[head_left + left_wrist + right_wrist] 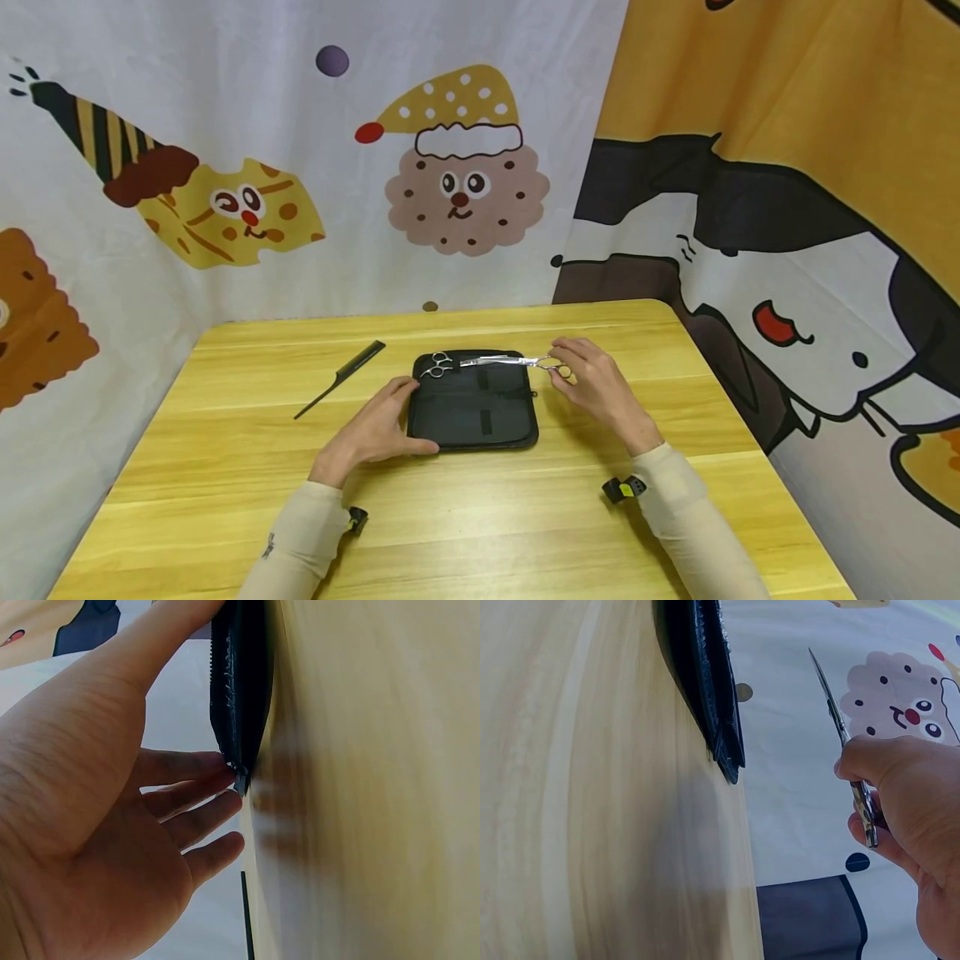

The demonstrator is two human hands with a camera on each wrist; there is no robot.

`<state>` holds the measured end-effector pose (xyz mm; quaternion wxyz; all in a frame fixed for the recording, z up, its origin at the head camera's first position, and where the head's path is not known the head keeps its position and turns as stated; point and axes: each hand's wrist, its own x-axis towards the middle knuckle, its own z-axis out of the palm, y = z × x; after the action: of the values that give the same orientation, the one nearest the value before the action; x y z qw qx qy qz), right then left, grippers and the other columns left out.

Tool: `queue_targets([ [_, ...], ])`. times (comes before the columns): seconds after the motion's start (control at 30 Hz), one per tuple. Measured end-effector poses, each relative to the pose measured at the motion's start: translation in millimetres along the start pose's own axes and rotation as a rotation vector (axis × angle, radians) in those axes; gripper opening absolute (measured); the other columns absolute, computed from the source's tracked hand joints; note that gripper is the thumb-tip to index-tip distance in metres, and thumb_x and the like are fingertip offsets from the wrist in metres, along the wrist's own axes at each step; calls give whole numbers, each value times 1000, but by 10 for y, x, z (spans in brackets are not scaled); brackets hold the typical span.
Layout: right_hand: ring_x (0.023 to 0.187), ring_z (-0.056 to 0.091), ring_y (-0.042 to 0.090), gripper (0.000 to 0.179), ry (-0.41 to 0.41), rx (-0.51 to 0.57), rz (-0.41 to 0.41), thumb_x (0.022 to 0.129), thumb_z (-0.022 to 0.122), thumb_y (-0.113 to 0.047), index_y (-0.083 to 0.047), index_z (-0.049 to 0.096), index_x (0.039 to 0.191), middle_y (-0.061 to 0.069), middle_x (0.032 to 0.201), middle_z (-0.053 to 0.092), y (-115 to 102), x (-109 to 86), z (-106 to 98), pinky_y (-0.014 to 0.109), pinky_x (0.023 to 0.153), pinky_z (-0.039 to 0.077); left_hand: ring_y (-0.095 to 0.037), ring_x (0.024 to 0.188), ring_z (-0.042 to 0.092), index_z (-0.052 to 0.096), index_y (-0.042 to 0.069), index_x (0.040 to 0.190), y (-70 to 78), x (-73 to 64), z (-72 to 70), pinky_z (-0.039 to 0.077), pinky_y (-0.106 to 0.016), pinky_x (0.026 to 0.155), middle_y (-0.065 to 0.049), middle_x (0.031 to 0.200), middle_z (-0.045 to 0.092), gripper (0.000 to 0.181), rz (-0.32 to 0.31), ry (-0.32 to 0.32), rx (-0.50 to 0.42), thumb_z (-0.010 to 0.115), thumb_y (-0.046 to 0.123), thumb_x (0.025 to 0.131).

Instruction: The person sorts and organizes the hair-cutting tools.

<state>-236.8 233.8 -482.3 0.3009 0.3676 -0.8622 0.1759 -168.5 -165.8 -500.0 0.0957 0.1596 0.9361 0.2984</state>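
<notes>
A black zip case (450, 417) lies unfolded on the table, with elastic loops inside. At its left side my left hand (378, 425) touches the edge, fingers fairly straight and thumb along the near edge. In the left wrist view, the fingertips (225, 799) meet the case's corner (240, 712). My right hand (596, 383) pinches a pair of silver hairdressing scissors (502, 361) by the handles, blades pointing left over the case's upper part. The right wrist view has these scissors (838, 720) raised off the table. Another pair of scissors (437, 367) sits in the case's upper left, finger rings showing.
A black tail comb (348, 369) lies on the wooden table (465, 517) left of the case. Behind the table hangs a curtain (277, 108) printed with cartoon figures. Each wrist wears a small black camera (621, 489).
</notes>
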Motion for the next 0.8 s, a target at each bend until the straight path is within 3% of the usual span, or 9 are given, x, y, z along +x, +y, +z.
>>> queue_targets([
  [0.4,101,81,37,26,-55,4,11,83,95,1,3,84,107,20,114,84,90,-60,35,48,86,71,-48,168,40,40,-2,172,-17,20,16,43,-64,133,-21,182,35,116,0,-18,23,98,50,86],
  [0.8,101,81,33,21,-204,38,94,89,92,0,3,84,108,16,113,84,143,-141,58,45,87,70,-46,166,42,42,-2,172,-23,16,28,45,-63,132,-20,182,35,113,2,-11,21,98,49,87],
])
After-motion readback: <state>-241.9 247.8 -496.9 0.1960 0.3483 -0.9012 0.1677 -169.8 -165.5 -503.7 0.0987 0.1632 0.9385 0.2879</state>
